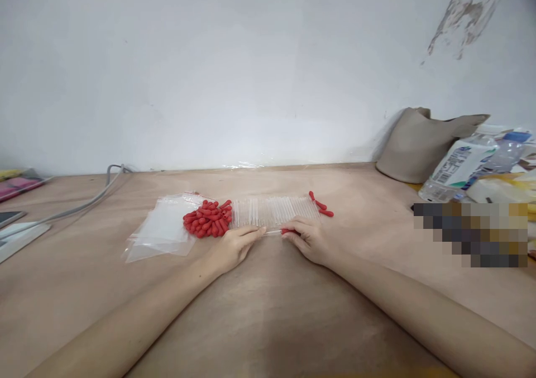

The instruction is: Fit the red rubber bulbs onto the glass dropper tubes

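Between my two hands a clear thin dropper tube (273, 233) lies level, with a red rubber bulb (286, 231) at its right end. My left hand (235, 248) pinches the tube's left part, while my right hand (310, 240) has its fingers closed round the bulb. Just beyond them is a row of many clear dropper tubes (272, 210) side by side. A heap of red rubber bulbs (204, 221) touches the row's left end. At its right end several red bulbs (321, 205) sit, apparently on tube ends.
Clear zip bags (161, 227) lie spread left of the heap. Farther left, a grey cable (90, 200) crosses the brown tabletop (218, 316). On the right stand a beige bag-like container (412, 146) and plastic bottles (463, 160), near a blurred patch. A white wall closes the back.
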`<state>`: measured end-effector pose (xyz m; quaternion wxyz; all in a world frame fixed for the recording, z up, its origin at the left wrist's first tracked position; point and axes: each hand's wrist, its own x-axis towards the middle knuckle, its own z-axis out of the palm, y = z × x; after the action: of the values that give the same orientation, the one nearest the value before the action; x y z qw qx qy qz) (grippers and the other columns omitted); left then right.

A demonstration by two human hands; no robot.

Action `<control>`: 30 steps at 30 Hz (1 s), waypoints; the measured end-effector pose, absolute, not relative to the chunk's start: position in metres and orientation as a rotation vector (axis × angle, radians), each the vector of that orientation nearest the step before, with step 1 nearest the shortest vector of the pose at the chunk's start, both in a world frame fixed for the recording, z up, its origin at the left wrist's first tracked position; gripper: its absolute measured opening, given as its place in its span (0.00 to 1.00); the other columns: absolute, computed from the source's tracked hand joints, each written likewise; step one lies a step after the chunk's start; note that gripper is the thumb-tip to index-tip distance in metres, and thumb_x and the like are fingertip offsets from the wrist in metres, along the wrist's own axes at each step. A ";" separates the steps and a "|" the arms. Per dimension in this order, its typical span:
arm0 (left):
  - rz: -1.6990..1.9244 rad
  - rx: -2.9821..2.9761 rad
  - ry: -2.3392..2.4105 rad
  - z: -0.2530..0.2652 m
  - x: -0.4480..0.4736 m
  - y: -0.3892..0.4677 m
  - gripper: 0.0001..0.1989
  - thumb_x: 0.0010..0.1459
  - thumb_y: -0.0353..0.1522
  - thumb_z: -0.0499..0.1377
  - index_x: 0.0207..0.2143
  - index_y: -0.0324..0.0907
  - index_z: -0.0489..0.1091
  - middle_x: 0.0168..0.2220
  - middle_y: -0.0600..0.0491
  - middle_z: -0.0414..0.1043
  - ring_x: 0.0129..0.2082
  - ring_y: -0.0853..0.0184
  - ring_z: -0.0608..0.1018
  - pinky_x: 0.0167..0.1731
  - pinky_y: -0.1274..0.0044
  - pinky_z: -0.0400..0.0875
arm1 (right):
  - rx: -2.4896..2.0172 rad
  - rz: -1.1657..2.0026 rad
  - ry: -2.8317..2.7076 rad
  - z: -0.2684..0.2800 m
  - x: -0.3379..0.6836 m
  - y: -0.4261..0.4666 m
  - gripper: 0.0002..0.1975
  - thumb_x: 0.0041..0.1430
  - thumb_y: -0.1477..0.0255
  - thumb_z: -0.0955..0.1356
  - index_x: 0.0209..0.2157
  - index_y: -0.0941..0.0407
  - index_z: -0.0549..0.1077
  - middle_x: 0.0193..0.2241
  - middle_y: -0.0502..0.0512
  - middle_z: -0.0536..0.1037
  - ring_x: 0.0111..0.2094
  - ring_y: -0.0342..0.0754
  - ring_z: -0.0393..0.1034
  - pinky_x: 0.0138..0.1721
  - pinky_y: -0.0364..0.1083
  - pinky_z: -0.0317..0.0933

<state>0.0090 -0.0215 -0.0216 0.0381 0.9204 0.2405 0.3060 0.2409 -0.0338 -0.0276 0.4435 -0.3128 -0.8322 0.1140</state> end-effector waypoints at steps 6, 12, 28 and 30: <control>0.894 2.937 0.717 -0.021 0.007 -0.021 0.19 0.59 0.23 0.46 0.51 0.41 0.63 0.41 0.47 0.71 0.39 0.68 0.75 0.36 0.77 0.72 | -0.732 0.267 -2.072 -0.028 0.242 -0.036 0.09 0.60 0.72 0.60 0.35 0.56 0.71 0.30 0.54 0.73 0.31 0.43 0.68 0.32 0.43 0.64; 0.822 3.022 0.726 -0.020 0.006 -0.020 0.21 0.58 0.21 0.45 0.51 0.41 0.63 0.44 0.46 0.70 0.41 0.66 0.74 0.38 0.75 0.72 | -0.714 0.143 -2.126 -0.026 0.242 -0.039 0.09 0.60 0.73 0.59 0.35 0.56 0.70 0.28 0.54 0.73 0.30 0.43 0.67 0.31 0.43 0.64; 0.879 3.101 0.759 -0.024 0.011 -0.017 0.18 0.58 0.22 0.46 0.48 0.39 0.65 0.40 0.47 0.71 0.36 0.67 0.75 0.34 0.75 0.73 | -0.752 0.026 -2.155 -0.029 0.244 -0.034 0.08 0.59 0.73 0.61 0.35 0.56 0.71 0.29 0.54 0.73 0.30 0.43 0.68 0.32 0.43 0.64; 0.926 3.022 0.773 -0.024 0.011 -0.018 0.16 0.59 0.24 0.47 0.48 0.39 0.65 0.39 0.47 0.71 0.36 0.67 0.75 0.33 0.76 0.72 | -0.745 0.066 -2.166 -0.028 0.246 -0.031 0.08 0.59 0.73 0.61 0.36 0.56 0.71 0.30 0.54 0.73 0.31 0.43 0.68 0.33 0.43 0.64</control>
<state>0.0109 -0.0179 -0.0244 -0.0560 0.9273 0.2371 0.2841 0.2463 -0.0307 -0.0281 0.4125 -0.2963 -0.8610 0.0264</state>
